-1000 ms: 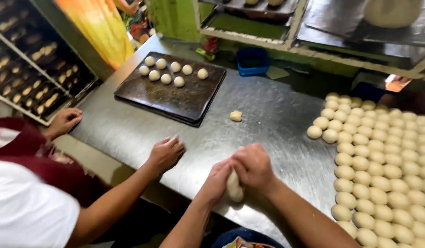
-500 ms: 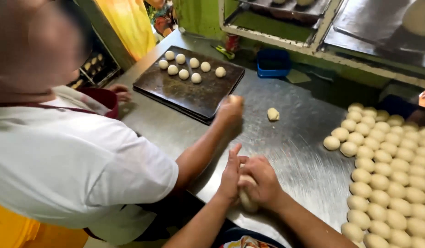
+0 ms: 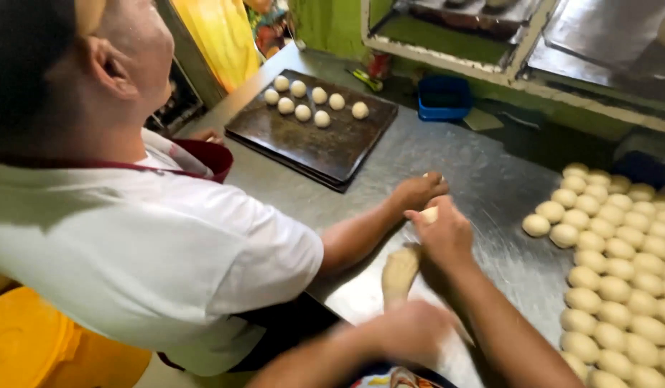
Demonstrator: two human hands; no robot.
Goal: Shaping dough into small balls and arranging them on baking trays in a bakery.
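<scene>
My left hand [image 3: 411, 329], blurred near the bottom edge, grips the lower end of a pale dough roll [image 3: 400, 271] that points away from me over the steel table [image 3: 483, 179]. Just ahead of the roll's tip, my right hand [image 3: 446, 236] pinches a small dough piece [image 3: 429, 214]. A co-worker in a white shirt [image 3: 131, 266] leans in from the left. Their hand [image 3: 417, 191] rests on the table right beside my right hand, covering a loose dough ball [image 3: 434, 175] that barely shows.
A dark baking tray [image 3: 325, 147] with several dough balls [image 3: 311, 104] lies at the far left of the table. Many dough balls [image 3: 620, 266] in rows fill the right side. A blue tub [image 3: 445, 97] stands at the back and a red bowl [image 3: 212, 154] by the co-worker.
My hands have come apart: the right went forward with a small piece, the left drew back with the roll. The co-worker leaned in further and moved their hand toward the loose ball.
</scene>
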